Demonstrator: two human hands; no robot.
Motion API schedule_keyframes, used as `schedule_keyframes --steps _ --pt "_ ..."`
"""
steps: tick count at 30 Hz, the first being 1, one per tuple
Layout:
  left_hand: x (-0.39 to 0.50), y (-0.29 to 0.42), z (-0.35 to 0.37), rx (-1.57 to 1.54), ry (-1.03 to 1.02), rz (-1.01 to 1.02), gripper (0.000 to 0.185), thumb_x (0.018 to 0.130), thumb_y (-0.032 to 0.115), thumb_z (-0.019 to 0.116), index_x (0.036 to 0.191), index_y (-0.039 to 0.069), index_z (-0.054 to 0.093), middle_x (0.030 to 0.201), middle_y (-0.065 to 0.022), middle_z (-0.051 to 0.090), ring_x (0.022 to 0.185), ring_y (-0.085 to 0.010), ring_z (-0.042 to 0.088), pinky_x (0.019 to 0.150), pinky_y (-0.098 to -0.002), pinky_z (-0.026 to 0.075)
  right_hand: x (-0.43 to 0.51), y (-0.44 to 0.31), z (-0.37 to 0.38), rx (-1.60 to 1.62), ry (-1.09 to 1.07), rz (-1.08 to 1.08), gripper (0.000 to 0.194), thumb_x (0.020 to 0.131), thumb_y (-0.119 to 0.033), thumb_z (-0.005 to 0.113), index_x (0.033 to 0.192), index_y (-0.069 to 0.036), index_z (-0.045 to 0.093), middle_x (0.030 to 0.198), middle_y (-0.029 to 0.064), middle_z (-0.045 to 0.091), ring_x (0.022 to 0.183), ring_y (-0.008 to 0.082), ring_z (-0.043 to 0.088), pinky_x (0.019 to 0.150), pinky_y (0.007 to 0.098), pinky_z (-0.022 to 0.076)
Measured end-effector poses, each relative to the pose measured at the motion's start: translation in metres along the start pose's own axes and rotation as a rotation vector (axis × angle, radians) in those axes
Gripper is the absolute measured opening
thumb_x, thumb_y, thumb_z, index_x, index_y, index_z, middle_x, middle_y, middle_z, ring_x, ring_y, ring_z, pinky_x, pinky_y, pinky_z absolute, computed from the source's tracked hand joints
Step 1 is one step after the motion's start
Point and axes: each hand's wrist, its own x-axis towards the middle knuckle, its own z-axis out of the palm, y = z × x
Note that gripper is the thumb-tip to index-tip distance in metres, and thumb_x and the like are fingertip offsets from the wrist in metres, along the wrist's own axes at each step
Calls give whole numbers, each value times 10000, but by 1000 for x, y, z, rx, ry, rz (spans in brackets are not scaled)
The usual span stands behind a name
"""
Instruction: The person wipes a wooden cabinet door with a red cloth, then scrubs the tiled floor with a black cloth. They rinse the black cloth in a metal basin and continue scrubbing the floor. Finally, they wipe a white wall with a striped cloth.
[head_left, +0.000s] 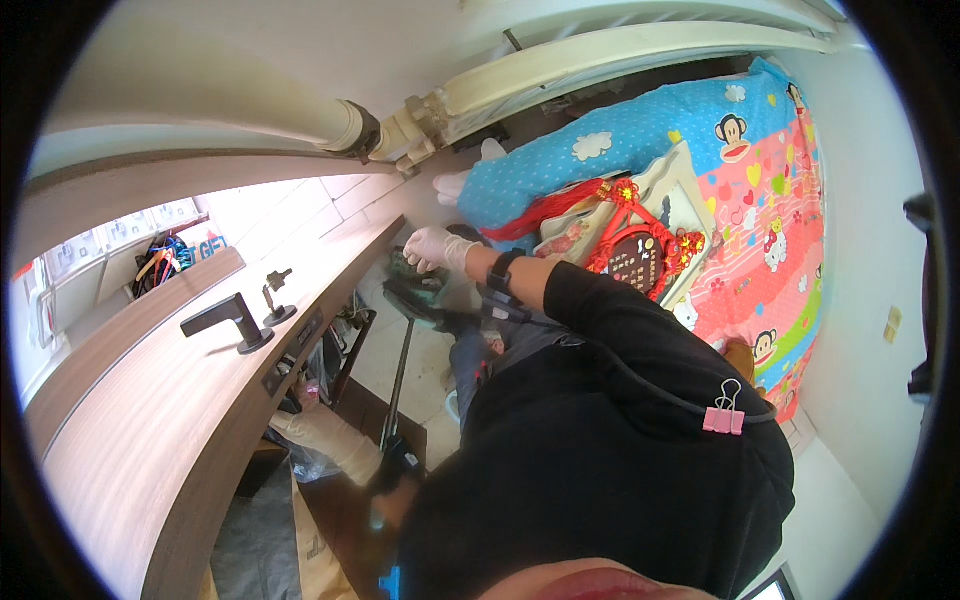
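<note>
My right hand (441, 250), in a thin pale glove, hangs over the floor just past the end of the wooden desk (172, 390). Its fingers are curled in and nothing shows between them. A black band circles that wrist. My left hand (324, 433), in a long pale glove, reaches in below the desk's front edge. Its fingertips are hidden among dark items and clear plastic (311, 465) there, so what they touch cannot be made out. A black strapped device (401, 459) sits on my left forearm.
On the desk stand a black angular fixture (232, 322) and a small black stand (277, 300). Red knotted ornaments (622, 225) and framed pictures lie on the cartoon-print bedding (772, 232). A dark pole (401, 375) leans over the floor. Pipes (420, 124) run along the wall.
</note>
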Motion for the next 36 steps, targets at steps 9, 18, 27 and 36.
schedule_keyframes --steps 9,18,27,36 --pt "-1 -9 -7 231 -26 146 610 778 97 804 1262 -83 480 1195 -258 591 1073 -410 606 911 -452 519 21 13 0 -3 -59 55 304 912 -300 468 982 -12 536 845 86 458 736 232 427 612 342 388" --pt "-3 1 -9 458 -58 297 637 749 119 835 1246 -60 478 1172 -234 605 1017 -399 625 853 -458 530 19 8 8 -38 39 25 284 923 -320 480 922 -59 590 787 88 499 651 238 448 495 348 361" --pt "2 4 -13 683 -41 472 684 754 170 848 1260 -40 438 1162 -249 602 997 -422 627 840 -481 526 9 -9 7 103 44 68 150 927 -177 496 868 -74 588 709 2 517 550 109 447 438 251 343" --pt "5 1 -18 633 -76 425 724 689 225 888 1248 -47 517 1199 -239 608 1049 -401 617 884 -473 521 15 5 -10 463 -320 54 155 940 -152 474 849 -58 558 664 -32 427 532 112 407 430 261 289"
